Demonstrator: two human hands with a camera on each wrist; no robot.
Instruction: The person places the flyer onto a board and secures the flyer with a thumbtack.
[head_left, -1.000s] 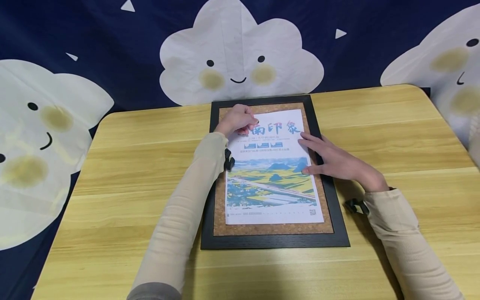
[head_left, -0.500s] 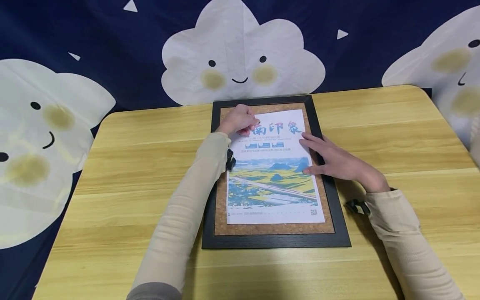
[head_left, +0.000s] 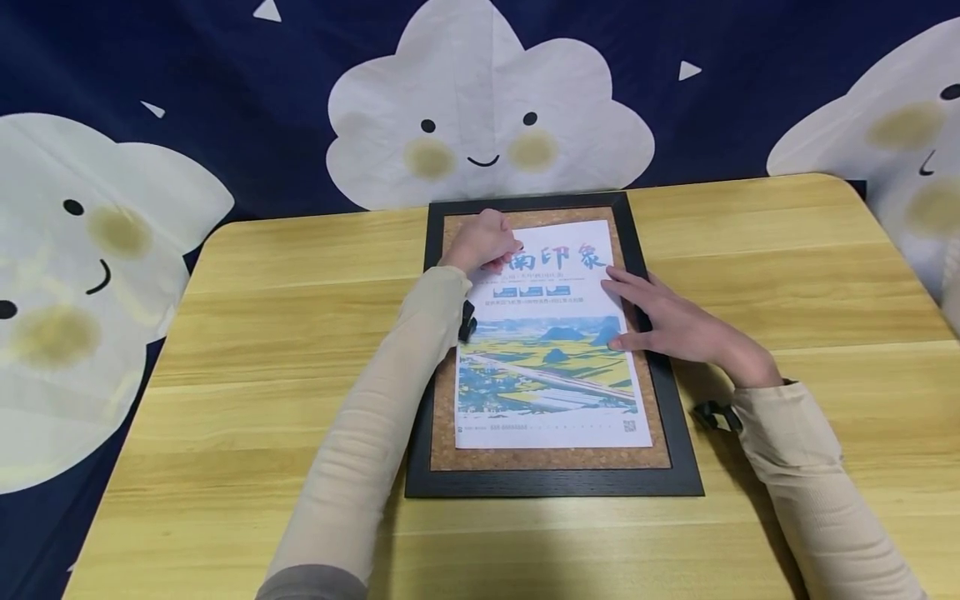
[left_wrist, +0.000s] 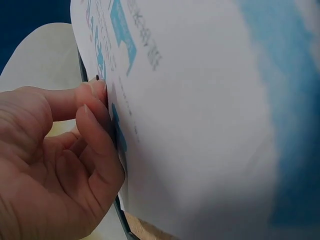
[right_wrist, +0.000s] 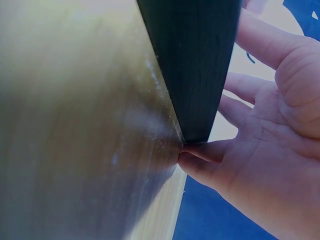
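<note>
A black-framed cork board (head_left: 555, 483) lies flat on the wooden table (head_left: 262, 333). A printed poster (head_left: 551, 367) with a landscape picture lies on the cork (head_left: 442, 417). My left hand (head_left: 486, 242) is curled at the poster's top left corner. In the left wrist view its thumb and forefinger (left_wrist: 92, 100) pinch a tiny dark pin (left_wrist: 96, 77) against the poster (left_wrist: 210, 125). My right hand (head_left: 675, 321) lies flat with straight fingers across the poster's right edge and the frame. The right wrist view shows the frame (right_wrist: 200, 65) against that palm (right_wrist: 270, 140).
A dark blue cloth with white smiling clouds (head_left: 487, 117) hangs behind the table and drapes down at the left (head_left: 67, 275). Bare wood lies to both sides of the frame and in front of it. Black straps sit on both wrists.
</note>
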